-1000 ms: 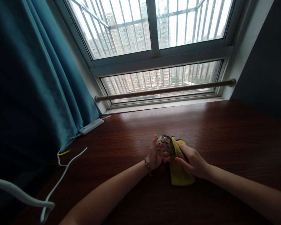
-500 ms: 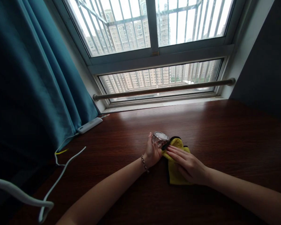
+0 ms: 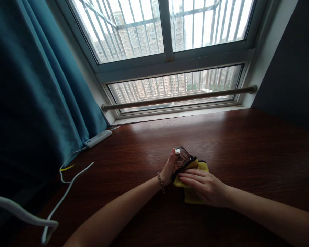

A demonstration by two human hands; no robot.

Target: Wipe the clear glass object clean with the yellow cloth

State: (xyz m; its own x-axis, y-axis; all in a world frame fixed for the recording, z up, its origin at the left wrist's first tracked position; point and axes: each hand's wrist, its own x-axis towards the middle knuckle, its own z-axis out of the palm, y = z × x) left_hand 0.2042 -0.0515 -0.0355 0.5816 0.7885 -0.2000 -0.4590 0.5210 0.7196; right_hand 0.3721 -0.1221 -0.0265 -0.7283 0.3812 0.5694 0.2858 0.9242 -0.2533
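My left hand (image 3: 169,168) grips a small clear glass bowl (image 3: 182,156) from its left side, just above the dark wooden table (image 3: 247,151). The bowl is tilted, its rim facing up and away. My right hand (image 3: 202,185) presses a yellow cloth with a dark edge (image 3: 193,166) against the bowl's near side, fingers stretched flat over the fabric. Part of the cloth hangs down under my right palm. A bead bracelet (image 3: 160,181) circles my left wrist.
A teal curtain (image 3: 41,92) hangs on the left. A white power strip (image 3: 98,138) lies at its foot, with white cables (image 3: 67,192) trailing toward the table's near left corner. A barred window and a horizontal rail (image 3: 180,98) run along the far edge.
The bowl has been turned and tilted in my left hand. My right hand has slid the yellow cloth leftward across the bowl's near side.
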